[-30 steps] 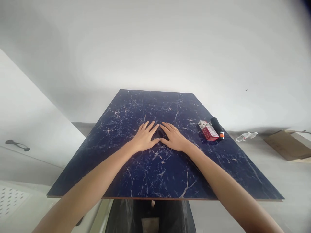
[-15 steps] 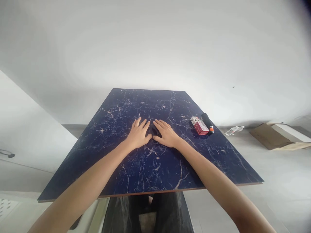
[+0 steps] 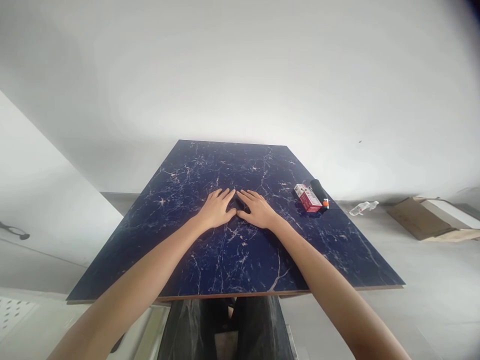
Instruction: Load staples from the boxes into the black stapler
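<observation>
My left hand (image 3: pixel 217 209) lies palm down on a dark blue, white-veined tabletop (image 3: pixel 232 265), its fingers stretched out. Beside it, my right hand (image 3: pixel 257 210) rests flat on the same surface with fingers extended. The two thumbs and index fingertips are close together or touching, framing a small patch of tabletop. Neither hand holds anything. To the right of my right hand are a red and white box (image 3: pixel 308 198) and a black cylindrical object (image 3: pixel 318 191) with an orange part at its near end.
A plain wall (image 3: pixel 240 75) rises behind the table. On the floor at the right lie clear plastic bottles (image 3: pixel 363 208) and an open cardboard box (image 3: pixel 420 217). A white panel with a dark handle (image 3: pixel 15 230) stands at the left. My legs (image 3: pixel 258 325) are under the near edge.
The view has shifted slightly. My left fingers have come closer to the right hand, its index fingertip now near the right index fingertip. The box and the black object stay put.
</observation>
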A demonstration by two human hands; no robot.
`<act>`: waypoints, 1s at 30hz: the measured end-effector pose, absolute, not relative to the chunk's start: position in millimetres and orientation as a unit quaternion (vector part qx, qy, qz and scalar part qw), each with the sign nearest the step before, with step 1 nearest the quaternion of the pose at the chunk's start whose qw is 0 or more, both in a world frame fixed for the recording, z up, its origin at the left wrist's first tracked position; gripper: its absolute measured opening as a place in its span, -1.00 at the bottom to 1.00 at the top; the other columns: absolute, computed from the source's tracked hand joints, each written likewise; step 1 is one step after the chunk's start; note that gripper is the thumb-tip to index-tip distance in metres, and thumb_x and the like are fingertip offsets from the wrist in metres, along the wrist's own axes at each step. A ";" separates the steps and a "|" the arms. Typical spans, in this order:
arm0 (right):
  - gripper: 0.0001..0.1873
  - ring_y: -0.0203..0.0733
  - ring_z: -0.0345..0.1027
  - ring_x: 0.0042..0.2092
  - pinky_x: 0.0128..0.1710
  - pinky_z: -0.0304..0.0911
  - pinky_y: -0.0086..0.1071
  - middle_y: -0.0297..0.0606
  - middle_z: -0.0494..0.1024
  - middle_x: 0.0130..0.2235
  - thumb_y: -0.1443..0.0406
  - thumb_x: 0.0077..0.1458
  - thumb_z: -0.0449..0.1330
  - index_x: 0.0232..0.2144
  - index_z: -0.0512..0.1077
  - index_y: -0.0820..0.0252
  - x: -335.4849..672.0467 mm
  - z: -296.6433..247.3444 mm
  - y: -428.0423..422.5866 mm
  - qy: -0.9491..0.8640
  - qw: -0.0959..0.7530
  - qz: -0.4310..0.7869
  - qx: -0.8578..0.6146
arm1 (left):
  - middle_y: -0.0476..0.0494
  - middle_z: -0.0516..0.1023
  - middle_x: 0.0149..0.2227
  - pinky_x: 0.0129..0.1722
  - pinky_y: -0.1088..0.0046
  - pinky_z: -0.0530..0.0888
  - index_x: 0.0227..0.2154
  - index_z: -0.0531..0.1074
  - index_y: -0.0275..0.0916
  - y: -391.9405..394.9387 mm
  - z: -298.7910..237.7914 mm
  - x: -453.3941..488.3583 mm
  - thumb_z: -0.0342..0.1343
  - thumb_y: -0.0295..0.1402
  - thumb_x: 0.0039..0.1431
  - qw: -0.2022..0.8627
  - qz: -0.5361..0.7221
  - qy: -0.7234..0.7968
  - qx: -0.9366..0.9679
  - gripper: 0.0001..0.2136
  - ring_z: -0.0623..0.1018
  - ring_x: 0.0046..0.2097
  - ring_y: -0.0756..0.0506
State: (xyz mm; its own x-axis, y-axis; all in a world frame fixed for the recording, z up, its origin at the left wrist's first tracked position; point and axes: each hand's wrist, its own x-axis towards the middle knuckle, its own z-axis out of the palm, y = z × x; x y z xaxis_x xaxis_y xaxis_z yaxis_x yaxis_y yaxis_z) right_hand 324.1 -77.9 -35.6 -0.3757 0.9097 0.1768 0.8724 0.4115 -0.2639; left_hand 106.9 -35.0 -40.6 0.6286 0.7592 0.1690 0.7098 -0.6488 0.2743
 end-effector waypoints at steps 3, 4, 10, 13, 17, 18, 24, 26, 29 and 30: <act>-0.22 0.23 -0.11 0.43 0.35 -0.07 0.15 -0.09 0.08 0.42 -0.10 0.27 -0.01 0.39 0.13 0.14 324.7 -35.2 -78.0 -0.826 0.146 0.063 -0.541 | -0.24 0.09 0.43 0.33 -0.15 0.09 0.39 0.11 -0.13 -34.0 -41.1 106.9 -0.12 -0.03 0.34 0.087 0.139 0.407 0.899 -0.38 0.07 0.42 -0.43; -0.22 0.23 -0.12 0.43 0.35 -0.07 0.15 -0.09 0.08 0.42 -0.10 0.27 -0.01 0.39 0.12 0.13 324.7 -34.9 -78.2 -0.826 0.146 0.063 -0.541 | -0.24 0.08 0.43 0.33 -0.15 0.09 0.39 0.11 -0.13 -33.9 -41.2 106.9 -0.12 -0.03 0.34 0.085 0.138 0.407 0.899 -0.38 0.07 0.42 -0.43; -0.20 0.23 -0.13 0.43 0.35 -0.06 0.16 -0.09 0.08 0.42 -0.11 0.27 -0.03 0.40 0.09 0.15 324.5 -32.4 -79.1 -0.825 0.140 0.070 -0.543 | -0.25 0.06 0.44 0.33 -0.13 0.09 0.39 0.11 -0.15 -34.1 -40.8 106.5 -0.14 -0.02 0.35 0.080 0.132 0.404 0.902 -0.38 0.05 0.43 -0.43; -0.19 0.23 -0.13 0.43 0.35 -0.07 0.16 -0.10 0.07 0.42 -0.11 0.26 -0.02 0.41 0.07 0.14 325.4 -31.1 -79.0 -0.824 0.142 0.074 -0.543 | -0.23 0.06 0.44 0.32 -0.18 0.09 0.40 0.10 -0.13 -33.7 -40.7 106.6 -0.16 0.00 0.36 0.084 0.130 0.406 0.901 -0.38 0.05 0.43 -0.44; -0.20 0.23 -0.12 0.43 0.34 -0.05 0.16 -0.10 0.08 0.42 -0.10 0.26 0.00 0.41 0.06 0.11 326.4 -31.1 -78.8 -0.826 0.146 0.074 -0.540 | -0.21 0.05 0.44 0.32 -0.18 0.10 0.40 0.08 -0.10 -32.6 -40.5 107.3 -0.17 0.01 0.36 0.085 0.127 0.408 0.900 -0.38 0.06 0.42 -0.44; -0.20 0.23 -0.12 0.42 0.34 -0.04 0.16 -0.10 0.09 0.42 -0.10 0.25 0.01 0.41 0.07 0.11 326.2 -31.7 -78.6 -0.825 0.148 0.074 -0.540 | -0.21 0.05 0.44 0.32 -0.18 0.10 0.40 0.08 -0.11 -32.4 -40.4 107.5 -0.17 0.01 0.36 0.084 0.125 0.409 0.900 -0.38 0.06 0.42 -0.43; -0.29 0.18 0.03 0.37 0.33 0.01 0.09 -0.11 0.22 0.37 -0.03 0.24 0.06 0.34 0.22 0.13 329.8 -29.9 -76.2 -0.829 0.178 0.048 -0.528 | -0.25 0.02 0.45 0.31 -0.22 0.10 0.40 0.09 -0.10 -33.3 -38.7 106.5 -0.15 0.03 0.35 0.076 0.134 0.410 0.899 -0.37 0.02 0.43 -0.46; -0.36 0.13 0.08 0.35 0.35 -0.02 0.07 -0.12 0.29 0.33 0.06 0.26 0.06 0.31 0.27 0.14 342.4 -23.3 -76.7 -0.809 0.227 -0.013 -0.541 | -0.27 -0.08 0.47 0.32 -0.22 0.08 0.43 -0.03 -0.11 -34.0 -38.2 105.9 -0.14 0.06 0.35 0.074 0.155 0.422 0.890 -0.31 -0.03 0.44 -0.46; -0.51 0.12 0.07 0.34 0.36 -0.13 0.14 -0.12 0.34 0.29 0.15 0.27 0.03 0.18 0.42 0.09 378.0 -12.2 -82.5 -0.704 0.317 -0.138 -0.620 | -0.29 -0.22 0.49 0.32 -0.22 0.08 0.45 -0.13 -0.08 -34.9 -36.7 106.9 -0.14 0.09 0.34 0.076 0.192 0.436 0.876 -0.28 -0.08 0.45 -0.46; -0.53 0.13 0.07 0.33 0.35 -0.13 0.17 -0.10 0.34 0.28 0.14 0.27 0.02 0.14 0.45 0.10 393.2 -9.9 -85.8 -0.647 0.346 -0.172 -0.658 | -0.29 -0.25 0.49 0.32 -0.22 0.08 0.45 -0.15 -0.08 -35.3 -35.5 107.9 -0.15 0.09 0.35 0.077 0.208 0.440 0.870 -0.28 -0.09 0.45 -0.46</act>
State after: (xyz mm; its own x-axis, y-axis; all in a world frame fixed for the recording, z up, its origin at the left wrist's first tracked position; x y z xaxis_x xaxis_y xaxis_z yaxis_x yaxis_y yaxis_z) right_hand 393.2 -85.8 -9.9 0.1039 0.7321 0.6733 0.9696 0.0763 -0.2326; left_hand 107.9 -35.3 -35.5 0.5259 0.7981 0.2941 0.7342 -0.6005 0.3167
